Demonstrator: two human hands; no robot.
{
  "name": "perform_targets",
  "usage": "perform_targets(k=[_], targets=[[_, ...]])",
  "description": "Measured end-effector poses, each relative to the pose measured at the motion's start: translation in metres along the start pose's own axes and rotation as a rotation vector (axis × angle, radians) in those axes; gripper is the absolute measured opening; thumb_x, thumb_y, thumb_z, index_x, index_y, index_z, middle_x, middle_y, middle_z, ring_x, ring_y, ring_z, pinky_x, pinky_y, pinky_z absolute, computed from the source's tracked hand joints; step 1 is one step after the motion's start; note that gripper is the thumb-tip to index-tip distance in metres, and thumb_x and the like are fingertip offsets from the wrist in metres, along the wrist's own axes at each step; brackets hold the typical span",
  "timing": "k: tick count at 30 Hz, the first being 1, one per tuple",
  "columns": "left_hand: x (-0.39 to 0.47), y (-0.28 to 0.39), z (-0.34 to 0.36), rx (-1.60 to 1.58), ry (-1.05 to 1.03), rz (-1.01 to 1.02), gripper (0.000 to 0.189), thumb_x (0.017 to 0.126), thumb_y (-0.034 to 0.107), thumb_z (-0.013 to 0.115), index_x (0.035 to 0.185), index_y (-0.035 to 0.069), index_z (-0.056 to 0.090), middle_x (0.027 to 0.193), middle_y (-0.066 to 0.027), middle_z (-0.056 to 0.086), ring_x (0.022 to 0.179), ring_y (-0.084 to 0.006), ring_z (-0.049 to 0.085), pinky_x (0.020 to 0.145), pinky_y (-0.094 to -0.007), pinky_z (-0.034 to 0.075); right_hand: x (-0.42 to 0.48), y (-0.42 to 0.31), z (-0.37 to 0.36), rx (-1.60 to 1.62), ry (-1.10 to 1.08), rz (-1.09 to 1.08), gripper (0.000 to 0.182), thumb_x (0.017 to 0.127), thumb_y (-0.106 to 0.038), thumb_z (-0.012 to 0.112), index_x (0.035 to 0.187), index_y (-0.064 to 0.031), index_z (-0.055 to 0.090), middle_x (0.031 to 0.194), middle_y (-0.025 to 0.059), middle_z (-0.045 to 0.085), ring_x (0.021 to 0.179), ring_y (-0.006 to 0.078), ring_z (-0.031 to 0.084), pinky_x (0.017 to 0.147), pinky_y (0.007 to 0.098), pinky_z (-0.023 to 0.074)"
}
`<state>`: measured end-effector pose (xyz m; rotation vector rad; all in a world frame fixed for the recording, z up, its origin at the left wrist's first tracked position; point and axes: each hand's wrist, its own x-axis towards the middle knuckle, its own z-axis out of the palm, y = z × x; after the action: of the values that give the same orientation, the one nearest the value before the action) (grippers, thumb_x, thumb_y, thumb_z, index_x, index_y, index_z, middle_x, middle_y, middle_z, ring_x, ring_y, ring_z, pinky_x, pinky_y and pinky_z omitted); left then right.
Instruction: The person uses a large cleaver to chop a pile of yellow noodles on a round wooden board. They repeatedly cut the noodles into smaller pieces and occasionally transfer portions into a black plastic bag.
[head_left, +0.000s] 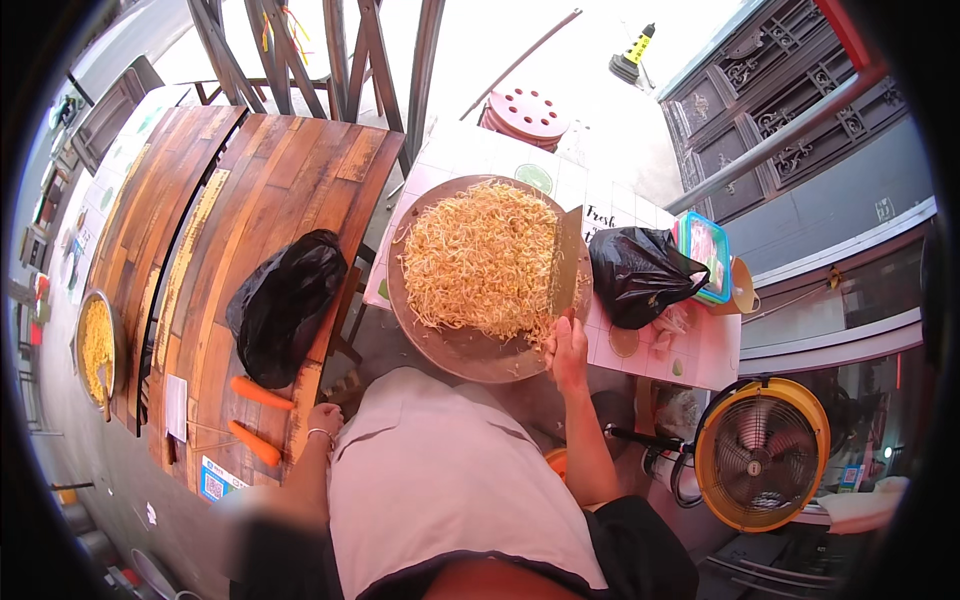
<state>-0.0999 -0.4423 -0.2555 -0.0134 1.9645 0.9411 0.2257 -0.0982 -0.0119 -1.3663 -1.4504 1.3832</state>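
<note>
My right hand (568, 352) grips the handle of a cleaver (568, 259), whose broad blade is at the right side of a heap of bean sprouts (476, 259). The sprouts cover most of a large round chopping board (442, 351), with bits scattered near its lower right rim. Low on the left, my left hand (326, 418) is beside my pale apron (442, 465) and the wooden table's edge; its curled fingers are partly hidden. Nearest to it on that table are two carrots (261, 393) and a black plastic bag (285, 311).
The board rests on a table with a printed cover (697, 352). Another black plastic bag (637, 277) and plastic containers (705, 255) stand right of it. A yellow fan (757, 457) is lower right. A bowl of yellow food (97, 349) sits across the wooden table (262, 202).
</note>
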Motion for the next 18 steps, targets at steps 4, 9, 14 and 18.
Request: perform_targets(k=[4, 9, 14, 18], targets=[[-0.007, 0.019, -0.001, 0.017, -0.001, 0.038, 0.011, 0.088, 0.008, 0.056, 0.09, 0.001, 0.063, 0.067, -0.0069, 0.061, 0.052, -0.014, 0.057, 0.045, -0.0269, 0.045, -0.013, 0.018, -0.007, 0.01, 0.177, 0.057, 0.037, 0.099, -0.045, 0.041, 0.093, -0.0087, 0.042, 0.06, -0.0028, 0.041, 0.039, 0.0052, 0.039, 0.032, 0.0206, 0.0305], [0.005, 0.009, -0.006, 0.146, -0.02, 0.043, 0.01, 0.087, 0.006, 0.055, 0.092, 0.001, 0.063, 0.067, -0.0078, 0.062, 0.051, -0.0159, 0.057, 0.043, -0.0282, 0.045, 0.002, 0.022, 0.009, 0.198, 0.058, 0.189, 0.037, 0.099, -0.046, 0.04, 0.093, -0.0095, 0.042, 0.06, -0.0032, 0.041, 0.039, 0.0059, 0.039, 0.032, 0.0212, 0.0323], [0.011, 0.028, -0.002, 0.103, -0.033, 0.032, 0.012, 0.088, 0.007, 0.054, 0.093, 0.0, 0.063, 0.068, -0.0085, 0.063, 0.051, -0.0165, 0.058, 0.044, -0.0298, 0.046, 0.015, 0.025, 0.014, 0.158, 0.072, 0.095, 0.039, 0.098, -0.048, 0.043, 0.091, -0.0092, 0.044, 0.059, -0.0029, 0.041, 0.037, 0.0065, 0.037, 0.032, 0.0225, 0.0319], [0.01, 0.03, -0.001, 0.098, -0.046, 0.082, 0.012, 0.089, 0.007, 0.055, 0.093, 0.0, 0.064, 0.069, -0.0092, 0.063, 0.052, -0.0166, 0.058, 0.044, -0.0308, 0.047, 0.035, 0.01, 0.004, 0.068, -0.092, 0.245, 0.031, 0.099, -0.039, 0.041, 0.09, -0.0099, 0.045, 0.057, -0.0027, 0.037, 0.039, 0.0068, 0.036, 0.033, 0.0235, 0.0301]])
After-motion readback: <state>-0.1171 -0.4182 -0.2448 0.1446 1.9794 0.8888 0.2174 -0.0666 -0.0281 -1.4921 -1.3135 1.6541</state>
